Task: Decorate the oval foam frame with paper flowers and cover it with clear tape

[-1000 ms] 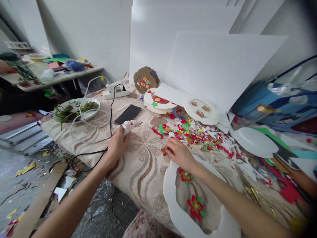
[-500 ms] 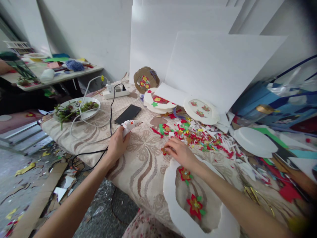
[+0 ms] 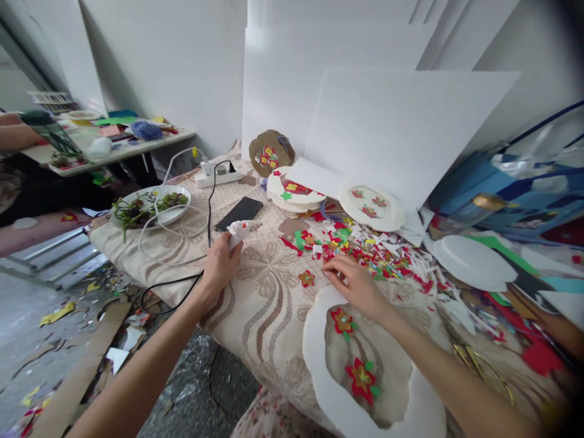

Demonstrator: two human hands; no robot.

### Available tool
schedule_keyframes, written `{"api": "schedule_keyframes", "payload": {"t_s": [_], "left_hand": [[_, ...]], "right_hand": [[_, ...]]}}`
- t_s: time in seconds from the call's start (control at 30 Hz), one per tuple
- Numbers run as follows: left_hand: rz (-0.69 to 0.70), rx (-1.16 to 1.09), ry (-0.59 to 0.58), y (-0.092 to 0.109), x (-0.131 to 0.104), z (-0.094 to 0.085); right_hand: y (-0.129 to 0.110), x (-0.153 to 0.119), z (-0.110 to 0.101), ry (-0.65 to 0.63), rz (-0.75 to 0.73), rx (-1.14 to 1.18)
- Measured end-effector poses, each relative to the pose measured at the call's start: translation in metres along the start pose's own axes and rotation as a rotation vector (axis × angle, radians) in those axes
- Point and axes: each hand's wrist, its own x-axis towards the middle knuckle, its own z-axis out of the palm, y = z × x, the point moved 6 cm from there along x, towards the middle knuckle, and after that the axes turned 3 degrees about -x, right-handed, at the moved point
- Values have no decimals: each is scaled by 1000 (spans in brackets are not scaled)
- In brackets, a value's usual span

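My left hand (image 3: 221, 261) is closed round the handle of a white hot glue gun (image 3: 239, 232), whose nozzle points right above the patterned cloth. My right hand (image 3: 356, 283) hovers at the upper edge of a white cut-out frame (image 3: 314, 365), fingers loosely bent and slightly apart, with nothing visible between them. Just left of its fingertips, a small red and brown paper flower (image 3: 306, 278) lies on the cloth. Two larger red flowers with green leaves, an upper flower (image 3: 342, 320) and a lower flower (image 3: 362, 380), sit within the frame's see-through middle.
Colourful paper scraps (image 3: 387, 255) spread beyond my right hand. A black phone (image 3: 239, 213), a plate of grapes (image 3: 176, 213) and a power strip (image 3: 219, 177) lie at the left. Decorated round pieces (image 3: 296, 198) stand at the back. Gold-handled scissors (image 3: 474, 359) lie at right.
My right hand has let go of the small paper flower and drawn back to the right, leaving it on the cloth. The glue gun stays in my left hand.
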Motion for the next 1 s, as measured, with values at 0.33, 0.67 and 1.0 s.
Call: {"api": "schedule_keyframes", "payload": {"t_s": [0.33,0.67,1.0], "left_hand": [[50,-18,-17,2,4,8],[156,1,-10,22,-4,7],[282,-115,-33,85,-74,1]], "right_hand": [[25,-55,-48,161,169,-31],[60,-113,-81,417,275,1],[86,-140,-78,539,511,256]]}}
